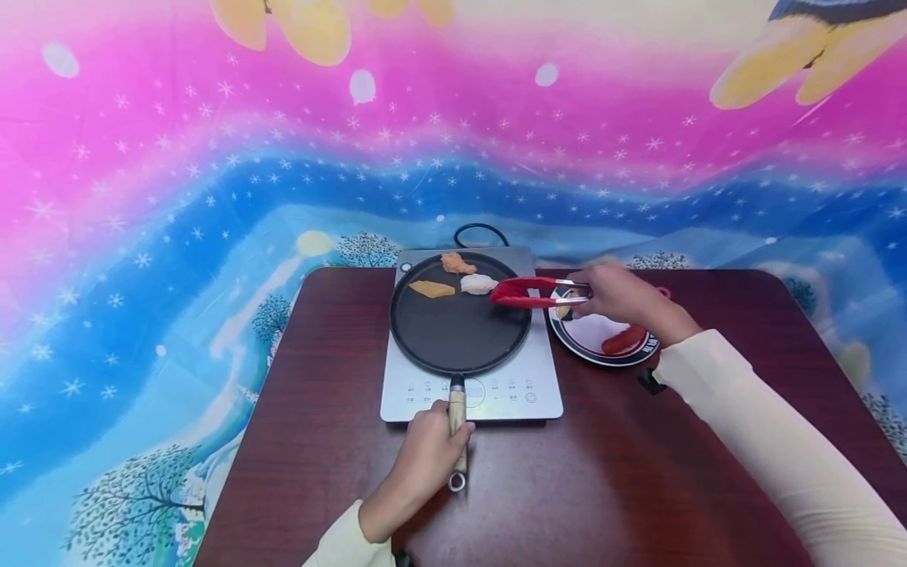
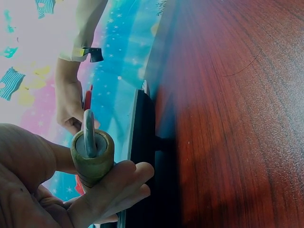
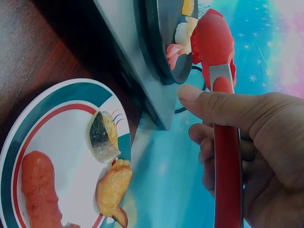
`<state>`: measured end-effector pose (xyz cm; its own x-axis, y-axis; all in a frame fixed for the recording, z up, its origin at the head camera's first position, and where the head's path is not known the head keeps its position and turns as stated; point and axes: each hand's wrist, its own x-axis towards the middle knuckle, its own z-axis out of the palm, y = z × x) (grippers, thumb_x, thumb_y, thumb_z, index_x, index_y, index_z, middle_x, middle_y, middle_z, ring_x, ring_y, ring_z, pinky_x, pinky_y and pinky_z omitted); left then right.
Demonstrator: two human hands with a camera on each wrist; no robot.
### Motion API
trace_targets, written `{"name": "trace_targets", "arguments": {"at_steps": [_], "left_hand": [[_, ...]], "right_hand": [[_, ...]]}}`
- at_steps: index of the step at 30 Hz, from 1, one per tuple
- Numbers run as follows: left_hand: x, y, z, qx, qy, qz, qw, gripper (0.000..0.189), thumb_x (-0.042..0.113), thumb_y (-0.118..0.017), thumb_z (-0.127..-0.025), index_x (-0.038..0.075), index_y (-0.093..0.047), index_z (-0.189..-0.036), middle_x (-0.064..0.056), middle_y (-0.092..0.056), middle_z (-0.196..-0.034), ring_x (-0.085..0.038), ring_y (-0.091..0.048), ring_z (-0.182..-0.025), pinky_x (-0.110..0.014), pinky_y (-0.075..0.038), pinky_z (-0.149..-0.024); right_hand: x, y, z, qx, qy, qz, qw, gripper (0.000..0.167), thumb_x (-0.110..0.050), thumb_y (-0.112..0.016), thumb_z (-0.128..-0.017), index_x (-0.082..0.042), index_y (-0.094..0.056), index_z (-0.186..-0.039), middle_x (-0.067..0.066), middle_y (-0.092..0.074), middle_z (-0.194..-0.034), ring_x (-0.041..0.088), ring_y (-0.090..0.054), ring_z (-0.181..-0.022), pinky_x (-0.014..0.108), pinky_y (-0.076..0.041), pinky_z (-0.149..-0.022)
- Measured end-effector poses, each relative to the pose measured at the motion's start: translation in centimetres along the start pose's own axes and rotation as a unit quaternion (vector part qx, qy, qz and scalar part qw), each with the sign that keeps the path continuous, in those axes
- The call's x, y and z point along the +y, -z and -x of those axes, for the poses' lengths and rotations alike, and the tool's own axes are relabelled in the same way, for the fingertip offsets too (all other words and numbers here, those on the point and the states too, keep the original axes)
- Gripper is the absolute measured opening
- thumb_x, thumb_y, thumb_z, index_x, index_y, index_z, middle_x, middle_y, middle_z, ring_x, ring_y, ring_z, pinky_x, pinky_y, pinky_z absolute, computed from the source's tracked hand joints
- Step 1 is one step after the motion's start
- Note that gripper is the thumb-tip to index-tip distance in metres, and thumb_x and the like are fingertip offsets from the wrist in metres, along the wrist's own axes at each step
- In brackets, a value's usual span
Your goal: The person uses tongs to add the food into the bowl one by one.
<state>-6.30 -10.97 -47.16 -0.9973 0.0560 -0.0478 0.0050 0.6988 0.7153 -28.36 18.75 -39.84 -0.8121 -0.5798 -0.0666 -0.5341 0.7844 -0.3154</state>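
Observation:
My left hand (image 1: pixel 425 453) grips the wooden-look handle (image 1: pixel 457 425) of a round black pan (image 1: pixel 453 339). In my right hand (image 1: pixel 612 291) is a pair of red tongs (image 3: pixel 228 175), thumb along one arm, with the tips low over the pan's right side. Near the pan's far edge lie an orange, crusty piece (image 1: pixel 457 263), a flat yellow slice (image 1: pixel 432 289) and a white piece (image 1: pixel 478 284), the last close to the tongs' tips. The right wrist view also has a pink-red piece (image 3: pixel 175 53) beside the tongs' head.
The pan stands on a silver induction cooker (image 1: pixel 425 405) on the dark red table (image 1: pixel 312 394). To its right is a plate (image 1: pixel 609 361) with a red sausage (image 3: pixel 39 190), a browned chicken wing (image 3: pixel 114 187) and a dark-skinned fish piece (image 3: pixel 103 137). A black cord (image 1: pixel 482 226) loops behind.

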Motion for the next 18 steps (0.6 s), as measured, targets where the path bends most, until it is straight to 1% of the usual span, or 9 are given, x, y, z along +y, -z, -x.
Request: {"name": "trace_targets", "arguments": {"at_steps": [1,3,6,8,10,12,14,18], "left_hand": [[0.0,0.0,0.0,0.000,0.000,0.000,1.0000,0.028,0.016,-0.072,-0.094,-0.010,-0.062,-0.098,-0.004,-0.058,-0.069,-0.007,-0.055,-0.050,-0.020,-0.048,-0.050],[0.0,0.0,0.0,-0.002,0.000,0.001,1.0000,0.028,0.015,-0.072,-0.094,-0.011,-0.062,-0.098,-0.004,-0.058,-0.069,-0.007,-0.055,-0.050,-0.020,-0.048,-0.049],[0.0,0.0,0.1,-0.003,0.003,0.003,1.0000,0.028,0.016,-0.072,-0.094,-0.010,-0.062,-0.098,-0.004,-0.058,-0.069,-0.007,-0.055,-0.050,-0.020,-0.048,-0.050],[0.0,0.1,0.1,-0.002,0.003,0.003,1.0000,0.028,0.016,-0.072,-0.094,-0.010,-0.062,-0.098,-0.003,-0.058,-0.069,-0.007,-0.055,-0.050,-0.020,-0.048,-0.050],[0.0,0.1,0.1,-0.002,0.002,0.002,1.0000,0.027,0.016,-0.072,-0.094,-0.009,-0.062,-0.097,-0.004,-0.058,-0.070,-0.007,-0.055,-0.050,-0.021,-0.049,-0.051],[-0.1,0.1,0.1,0.000,0.001,0.001,1.0000,0.027,0.016,-0.073,-0.094,-0.009,-0.062,-0.096,-0.004,-0.058,-0.070,-0.007,-0.055,-0.051,-0.021,-0.049,-0.051],[-0.1,0.1,0.0,0.001,-0.001,-0.001,1.0000,0.027,0.016,-0.073,-0.094,-0.009,-0.062,-0.097,-0.004,-0.058,-0.071,-0.007,-0.055,-0.051,-0.021,-0.049,-0.052],[-0.1,0.1,0.0,0.000,-0.002,0.003,1.0000,0.028,0.016,-0.072,-0.094,-0.010,-0.062,-0.099,-0.004,-0.058,-0.071,-0.007,-0.055,-0.050,-0.021,-0.049,-0.052]], "right_hand": [[-0.1,-0.1,-0.1,-0.001,0.002,-0.002,1.0000,0.045,-0.015,-0.088,-0.080,0.002,-0.072,-0.119,0.009,-0.072,-0.095,0.022,-0.059,-0.082,0.041,-0.049,-0.076],[-0.4,-0.2,-0.3,-0.006,0.002,-0.004,1.0000,0.043,-0.017,-0.088,-0.080,0.000,-0.073,-0.116,0.006,-0.071,-0.089,0.020,-0.056,-0.076,0.037,-0.049,-0.070],[-0.8,-0.3,-0.7,-0.013,-0.003,-0.007,0.9999,0.046,-0.018,-0.088,-0.080,-0.001,-0.072,-0.119,0.004,-0.069,-0.082,0.018,-0.053,-0.068,0.032,-0.047,-0.061],[-1.1,-0.3,-0.8,-0.017,-0.008,-0.007,0.9998,0.050,-0.019,-0.089,-0.080,0.000,-0.071,-0.123,0.005,-0.070,-0.084,0.017,-0.054,-0.068,0.030,-0.048,-0.060],[-1.4,-0.4,-1.1,-0.021,-0.015,-0.011,0.9996,0.056,-0.019,-0.089,-0.080,0.002,-0.068,-0.128,0.007,-0.073,-0.089,0.017,-0.055,-0.067,0.030,-0.049,-0.060],[-1.7,-0.5,-1.3,-0.026,-0.018,-0.016,0.9994,0.057,-0.019,-0.088,-0.081,0.003,-0.067,-0.130,0.010,-0.074,-0.092,0.017,-0.056,-0.067,0.031,-0.050,-0.060],[-1.9,-0.6,-1.5,-0.034,-0.023,-0.024,0.9989,0.058,-0.018,-0.087,-0.082,0.003,-0.066,-0.131,0.011,-0.073,-0.092,0.018,-0.056,-0.066,0.032,-0.050,-0.059],[-2.3,-1.0,-1.9,-0.042,-0.019,-0.028,0.9985,0.056,-0.016,-0.086,-0.083,0.004,-0.065,-0.131,0.014,-0.075,-0.098,0.016,-0.061,-0.070,0.034,-0.054,-0.065]]}}
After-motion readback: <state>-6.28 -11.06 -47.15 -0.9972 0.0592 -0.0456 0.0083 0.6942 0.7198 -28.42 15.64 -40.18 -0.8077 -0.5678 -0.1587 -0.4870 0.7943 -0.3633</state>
